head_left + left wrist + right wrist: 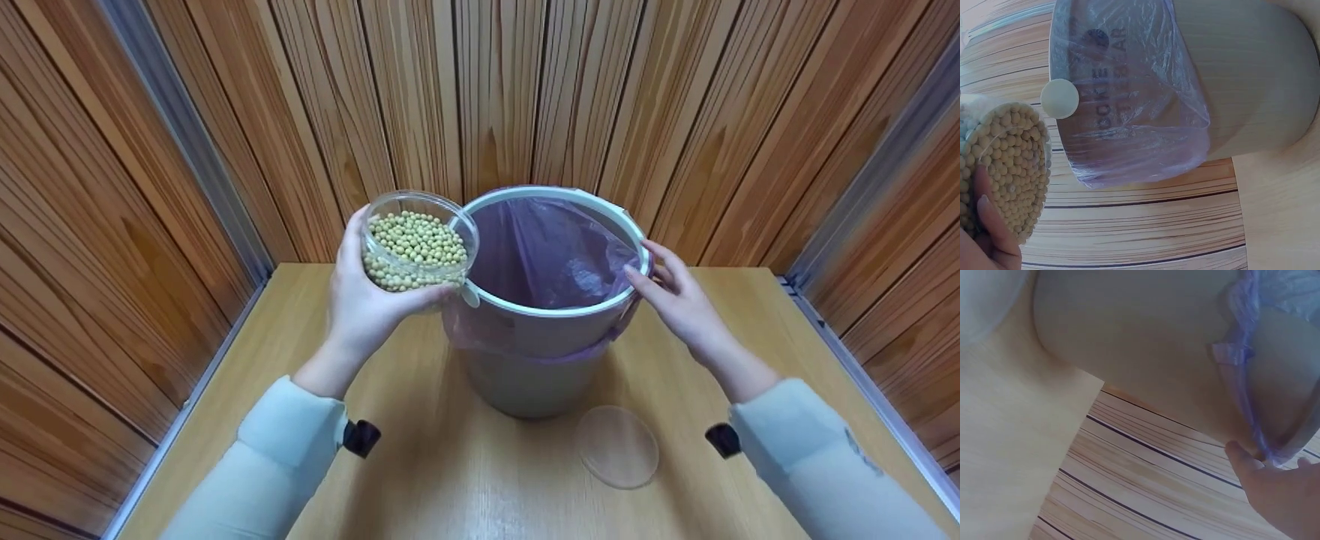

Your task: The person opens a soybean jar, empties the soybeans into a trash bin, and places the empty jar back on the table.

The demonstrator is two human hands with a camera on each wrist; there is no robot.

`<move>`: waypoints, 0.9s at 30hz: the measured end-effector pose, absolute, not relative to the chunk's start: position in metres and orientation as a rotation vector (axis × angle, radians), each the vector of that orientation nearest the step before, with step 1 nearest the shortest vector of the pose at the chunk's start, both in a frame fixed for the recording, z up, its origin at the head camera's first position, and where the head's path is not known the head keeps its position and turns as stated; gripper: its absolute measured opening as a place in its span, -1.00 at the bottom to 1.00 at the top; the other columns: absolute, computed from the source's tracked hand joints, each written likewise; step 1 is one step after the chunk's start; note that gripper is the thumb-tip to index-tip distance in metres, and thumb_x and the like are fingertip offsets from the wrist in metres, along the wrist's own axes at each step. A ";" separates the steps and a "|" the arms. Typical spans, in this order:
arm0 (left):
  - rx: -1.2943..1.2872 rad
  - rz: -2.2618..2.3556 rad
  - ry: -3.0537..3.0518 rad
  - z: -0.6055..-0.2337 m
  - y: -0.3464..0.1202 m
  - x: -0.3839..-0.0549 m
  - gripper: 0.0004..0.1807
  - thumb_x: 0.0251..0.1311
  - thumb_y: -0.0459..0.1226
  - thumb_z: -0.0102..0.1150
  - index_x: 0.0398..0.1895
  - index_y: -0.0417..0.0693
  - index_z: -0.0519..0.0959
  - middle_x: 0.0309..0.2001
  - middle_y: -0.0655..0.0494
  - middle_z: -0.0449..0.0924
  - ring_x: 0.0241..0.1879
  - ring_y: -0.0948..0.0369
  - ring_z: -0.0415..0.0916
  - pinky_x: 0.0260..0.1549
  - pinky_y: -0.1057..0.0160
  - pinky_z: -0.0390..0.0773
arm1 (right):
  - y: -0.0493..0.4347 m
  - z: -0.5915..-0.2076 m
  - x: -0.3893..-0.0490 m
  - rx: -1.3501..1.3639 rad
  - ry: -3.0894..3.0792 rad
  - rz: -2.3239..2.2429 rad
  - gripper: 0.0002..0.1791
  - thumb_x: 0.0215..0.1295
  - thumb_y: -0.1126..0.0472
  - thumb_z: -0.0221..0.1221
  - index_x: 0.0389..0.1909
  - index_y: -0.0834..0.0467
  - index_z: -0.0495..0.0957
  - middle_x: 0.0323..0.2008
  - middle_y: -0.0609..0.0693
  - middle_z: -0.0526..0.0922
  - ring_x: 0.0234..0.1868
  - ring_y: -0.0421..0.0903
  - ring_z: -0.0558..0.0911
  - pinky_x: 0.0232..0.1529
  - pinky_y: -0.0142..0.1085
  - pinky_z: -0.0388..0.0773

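My left hand [364, 300] grips a clear plastic jar [471, 229] of pale green dried peas [416, 244], tilted slightly, with its open mouth showing. It is beside the left rim of a grey trash can [517, 386]. The left wrist view shows the peas [1013, 163] through the jar's bottom, with fingertips against it. A purple trash bag [555, 255] lines the can and folds down over its outside. My right hand [682, 304] holds the can's right rim, thumb on top at the inner edge and fingers outside. The can stands upright.
A round clear lid [619, 448] lies flat on the wooden tabletop [420, 487], in front of the can to the right. A small round pale tab [1059, 98] sticks out at the can's rim. Wood-panelled walls [495, 97] enclose the table at the back and both sides.
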State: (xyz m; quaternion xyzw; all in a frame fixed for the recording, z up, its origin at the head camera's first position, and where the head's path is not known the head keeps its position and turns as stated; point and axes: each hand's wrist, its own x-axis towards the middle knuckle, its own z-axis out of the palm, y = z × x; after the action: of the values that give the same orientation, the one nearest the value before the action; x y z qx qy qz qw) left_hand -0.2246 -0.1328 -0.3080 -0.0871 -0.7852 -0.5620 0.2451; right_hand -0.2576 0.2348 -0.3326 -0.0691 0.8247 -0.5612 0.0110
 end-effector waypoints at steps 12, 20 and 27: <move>-0.218 -1.368 -2.269 -0.296 -0.127 -0.231 0.38 -0.45 0.16 0.67 0.53 0.14 0.06 0.41 0.06 0.26 0.34 0.15 0.29 0.31 -0.02 0.34 | 0.216 -0.314 -0.285 -0.159 2.671 -1.312 -0.03 0.35 -0.12 0.17 0.57 0.18 -0.11 0.53 0.35 -0.03 0.52 0.34 0.03 0.45 0.26 0.04; -0.186 -1.227 -2.344 -0.294 -0.121 -0.239 0.38 -0.43 0.23 0.62 0.54 0.08 0.06 0.47 -0.01 0.18 0.36 0.07 0.29 0.29 -0.07 0.37 | 0.214 -0.315 -0.287 -0.147 2.639 -1.360 0.01 0.34 0.00 0.18 0.57 0.24 -0.25 0.52 0.37 -0.05 0.52 0.33 0.05 0.47 0.23 0.02; -0.133 -1.154 -2.380 -0.293 -0.110 -0.246 0.39 -0.43 0.23 0.62 0.54 0.07 0.05 0.49 -0.01 0.16 0.34 0.02 0.33 0.24 -0.09 0.41 | 0.214 -0.315 -0.288 -0.148 2.633 -1.313 0.02 0.35 -0.05 0.16 0.58 0.22 -0.25 0.54 0.37 -0.13 0.53 0.33 -0.01 0.48 0.22 -0.02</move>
State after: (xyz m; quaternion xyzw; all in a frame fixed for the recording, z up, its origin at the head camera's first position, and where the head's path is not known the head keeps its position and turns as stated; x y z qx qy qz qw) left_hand -0.2459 -0.1100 -0.2928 -0.0487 -0.8715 -0.4226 0.2439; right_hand -0.2883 0.2141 -0.3150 -0.0500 0.8894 -0.4436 0.0979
